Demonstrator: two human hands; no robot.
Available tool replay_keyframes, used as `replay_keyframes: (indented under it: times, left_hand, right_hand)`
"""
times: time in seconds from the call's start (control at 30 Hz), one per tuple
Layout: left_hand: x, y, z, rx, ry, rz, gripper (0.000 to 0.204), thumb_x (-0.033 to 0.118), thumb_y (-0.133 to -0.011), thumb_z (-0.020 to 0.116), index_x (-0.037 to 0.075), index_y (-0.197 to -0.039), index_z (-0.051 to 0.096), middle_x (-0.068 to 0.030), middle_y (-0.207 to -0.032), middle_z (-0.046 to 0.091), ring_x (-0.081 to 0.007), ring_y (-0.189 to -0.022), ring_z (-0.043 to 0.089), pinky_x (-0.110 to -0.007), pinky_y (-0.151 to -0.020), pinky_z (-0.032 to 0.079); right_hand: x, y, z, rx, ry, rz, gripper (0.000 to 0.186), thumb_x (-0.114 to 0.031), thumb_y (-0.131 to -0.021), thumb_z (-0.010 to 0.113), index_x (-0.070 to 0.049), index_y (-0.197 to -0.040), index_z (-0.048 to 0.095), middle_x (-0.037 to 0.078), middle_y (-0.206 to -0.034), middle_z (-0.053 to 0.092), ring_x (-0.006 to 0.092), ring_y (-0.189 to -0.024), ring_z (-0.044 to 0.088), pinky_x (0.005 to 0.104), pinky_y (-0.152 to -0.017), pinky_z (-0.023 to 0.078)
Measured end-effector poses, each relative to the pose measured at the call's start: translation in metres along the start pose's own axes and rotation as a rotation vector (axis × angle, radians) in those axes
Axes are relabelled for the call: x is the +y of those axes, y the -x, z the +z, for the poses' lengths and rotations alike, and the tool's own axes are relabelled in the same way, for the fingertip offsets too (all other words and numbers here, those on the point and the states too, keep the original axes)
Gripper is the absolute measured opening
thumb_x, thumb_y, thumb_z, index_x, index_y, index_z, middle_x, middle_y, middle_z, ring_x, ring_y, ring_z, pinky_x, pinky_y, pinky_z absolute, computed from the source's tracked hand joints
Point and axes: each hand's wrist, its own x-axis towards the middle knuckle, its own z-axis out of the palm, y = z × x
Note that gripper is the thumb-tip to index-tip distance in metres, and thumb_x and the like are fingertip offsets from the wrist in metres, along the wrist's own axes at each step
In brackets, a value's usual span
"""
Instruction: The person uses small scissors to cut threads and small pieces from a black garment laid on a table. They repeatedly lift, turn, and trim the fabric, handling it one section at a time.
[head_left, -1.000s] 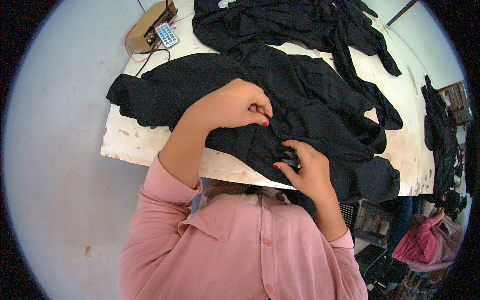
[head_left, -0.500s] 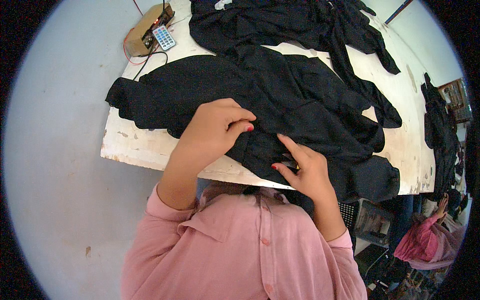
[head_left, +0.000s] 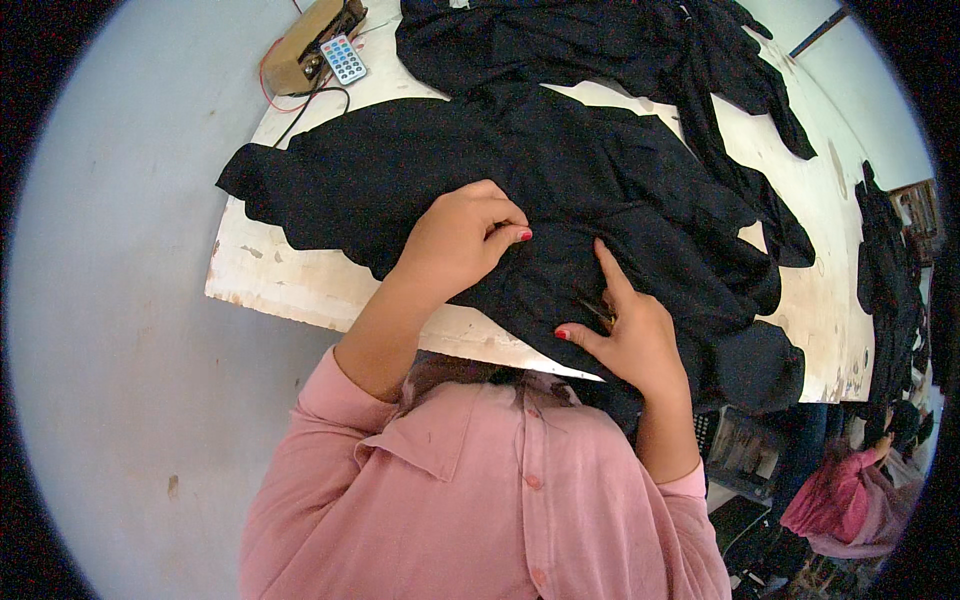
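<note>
A black garment [head_left: 400, 150] lies spread and rumpled over the pale table, its near part reaching the table's front edge. My left hand [head_left: 460, 240] is closed in a pinch, thumb against forefinger, on the cloth near the garment's middle. To the right, my right hand [head_left: 645, 340] rests on the same garment with forefinger and thumb stretched apart. Tucked in its palm are small thread snips [head_left: 598, 312]; their thin metal points show, while the rest is hidden by the hand.
More black garments [head_left: 560, 45] are heaped at the table's far side. A remote control [head_left: 344, 59] leans by a brown box with wires [head_left: 305, 45] at the far left. The worn table edge [head_left: 290, 318] runs before me. Another person in pink [head_left: 835, 505] is at lower right.
The view has shifted slightly. My right hand has slid a little to the right, opening a wider gap between the hands; its forefinger points farther up the cloth. The left hand stays pinched.
</note>
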Motion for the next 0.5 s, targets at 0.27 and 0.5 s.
replay_keyframes:
  times: [0.27,0.5]
  left_hand:
    - [0.0001,0.0034,-0.0069,0.117,0.287,-0.099,0.011,0.014,-0.082,0.071,0.005,-0.087,0.072,-0.0039,-0.081,0.063,-0.0115,-0.07,0.057,-0.025,-0.063,0.044]
    - [-0.0017,0.0054,-0.003,0.234,0.339,0.043,0.01,0.015,-0.084,0.069,0.006,-0.086,0.071,-0.0024,-0.083,0.061,-0.0103,-0.076,0.057,-0.023,-0.065,0.046]
  right_hand:
    - [-0.0009,0.002,-0.001,0.006,-0.025,-0.037,0.093,-0.034,-0.062,0.084,-0.018,-0.142,0.04,0.012,-0.062,0.054,0.0292,-0.058,0.061,0.0351,-0.057,0.046]
    - [-0.0009,0.0041,-0.0002,0.009,-0.024,-0.039,0.091,-0.034,-0.063,0.084,-0.019,-0.141,0.04,0.014,-0.065,0.056,0.0311,-0.061,0.062,0.0361,-0.058,0.047]
